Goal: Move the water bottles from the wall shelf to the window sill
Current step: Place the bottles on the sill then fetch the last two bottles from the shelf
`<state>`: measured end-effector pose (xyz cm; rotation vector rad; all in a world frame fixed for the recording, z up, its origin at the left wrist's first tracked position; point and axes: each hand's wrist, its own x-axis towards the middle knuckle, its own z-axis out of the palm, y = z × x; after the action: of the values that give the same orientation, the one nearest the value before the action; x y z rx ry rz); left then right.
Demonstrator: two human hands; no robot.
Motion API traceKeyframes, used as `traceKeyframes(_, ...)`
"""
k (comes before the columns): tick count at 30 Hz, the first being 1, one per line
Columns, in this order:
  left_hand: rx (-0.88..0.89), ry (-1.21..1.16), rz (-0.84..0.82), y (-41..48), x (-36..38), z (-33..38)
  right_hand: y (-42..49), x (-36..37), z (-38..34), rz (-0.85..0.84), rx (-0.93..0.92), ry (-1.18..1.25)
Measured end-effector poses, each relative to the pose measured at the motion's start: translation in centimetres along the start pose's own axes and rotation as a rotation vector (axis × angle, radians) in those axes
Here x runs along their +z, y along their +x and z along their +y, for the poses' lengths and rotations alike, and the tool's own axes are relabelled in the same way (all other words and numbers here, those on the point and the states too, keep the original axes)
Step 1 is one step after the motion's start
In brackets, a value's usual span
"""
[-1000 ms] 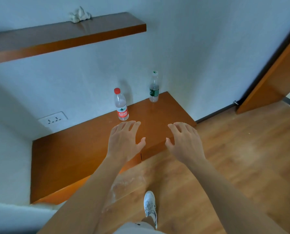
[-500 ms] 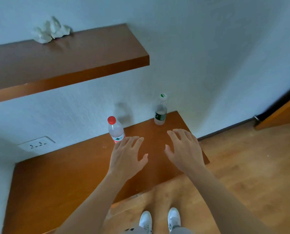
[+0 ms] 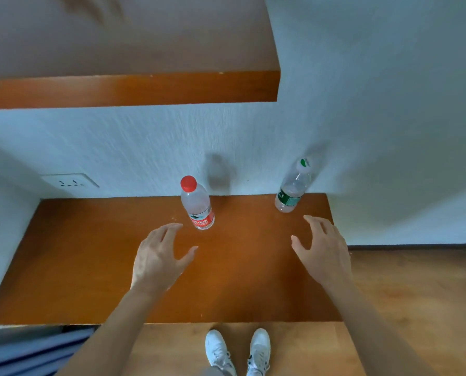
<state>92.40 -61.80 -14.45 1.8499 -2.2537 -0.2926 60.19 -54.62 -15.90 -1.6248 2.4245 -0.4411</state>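
Left to right. We note a socket (image 3: 69,181) on the wall above the left end of the lower shelf (image 3: 91,253). Left grip (image 3: 158,256) is released, fingers spread, holding nothing, hovering just short of the red-cap bottle (image 3: 198,204) without touching it. That bottle stands upright mid-shelf, near the wall. The green-label bottle (image 3: 293,189) stands against the wall at the shelf's right end. Right grip (image 3: 324,248) is also released and empty, close in front of it but apart.

We judge the task barely begun: both bottles are on the shelf, neither is grasped, and both carries are left.

No window sill is in view, so we cannot place it. The upper shelf (image 3: 131,88) is cut off at top and left, and a blurred smear on it is unreadable. We cannot tell the water levels or read the labels. A blue-grey thing (image 3: 36,348) at bottom left is cut off and unidentifiable.
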Motion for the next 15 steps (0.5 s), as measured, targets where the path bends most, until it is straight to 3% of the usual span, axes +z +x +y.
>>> traceKeyframes(7, -0.227, -0.464, 0.026, 5.1, 4.3, 0.8, 7.3, 2.7, 0.8, 0.005, 0.200, 0.402)
traceKeyframes(15, -0.240, -0.759, 0.004, 8.3, 6.0, 1.4, 11.0, 4.8, -1.1, 0.134, 0.185, 0.703)
